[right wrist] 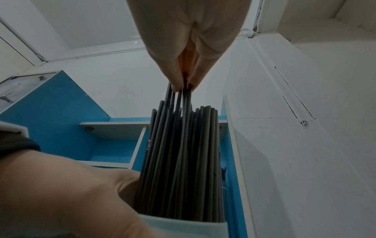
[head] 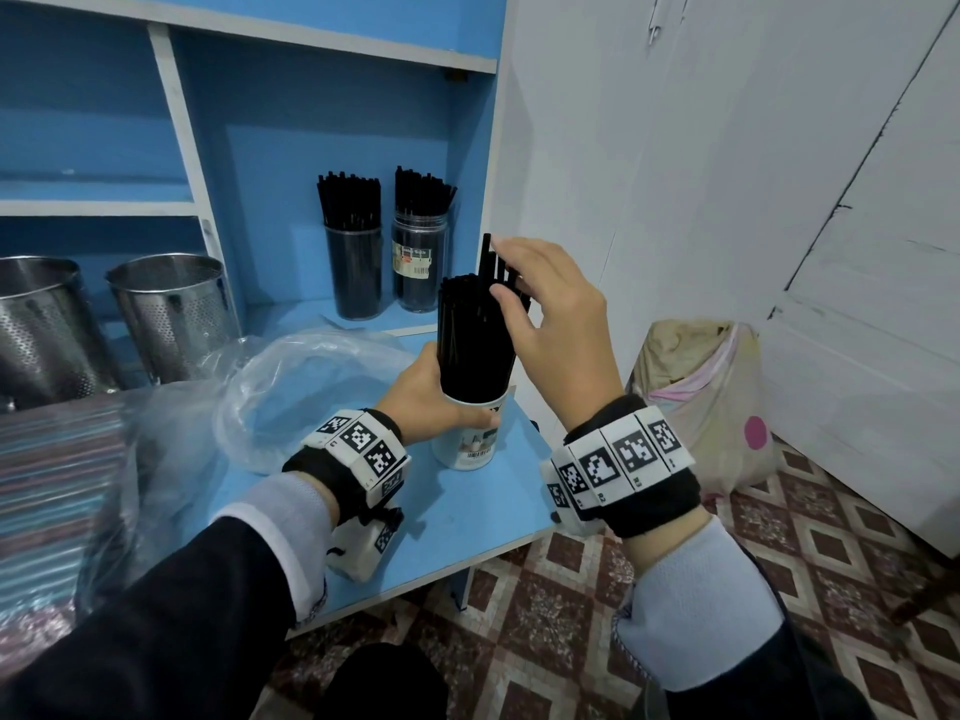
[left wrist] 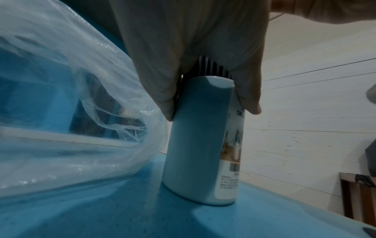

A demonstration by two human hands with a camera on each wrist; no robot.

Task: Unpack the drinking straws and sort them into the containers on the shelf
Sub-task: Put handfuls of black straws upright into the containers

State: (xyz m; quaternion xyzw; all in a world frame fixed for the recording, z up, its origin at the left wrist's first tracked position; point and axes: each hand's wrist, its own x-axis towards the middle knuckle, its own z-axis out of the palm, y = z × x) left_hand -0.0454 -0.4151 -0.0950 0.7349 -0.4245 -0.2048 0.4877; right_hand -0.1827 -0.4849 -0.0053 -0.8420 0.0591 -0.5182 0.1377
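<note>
A white cup [head: 467, 439] [left wrist: 199, 141] packed with black straws [head: 472, 335] [right wrist: 183, 161] stands near the right edge of the blue table [head: 467, 517]. My left hand [head: 431, 402] [left wrist: 207, 80] grips the cup round its rim. My right hand [head: 524, 298] [right wrist: 183, 80] pinches the tops of a few straws [head: 493, 265] that stick up above the rest. On the shelf [head: 332, 314] behind stand two clear jars [head: 354, 272] [head: 418, 267] full of black straws.
Clear plastic wrapping [head: 291, 392] [left wrist: 71, 112] lies crumpled left of the cup. Two perforated steel holders [head: 174, 317] [head: 41, 330] stand at the left. A striped straw pack [head: 52, 485] lies at the near left. A cloth bag [head: 711, 402] sits on the tiled floor [head: 545, 615] to the right.
</note>
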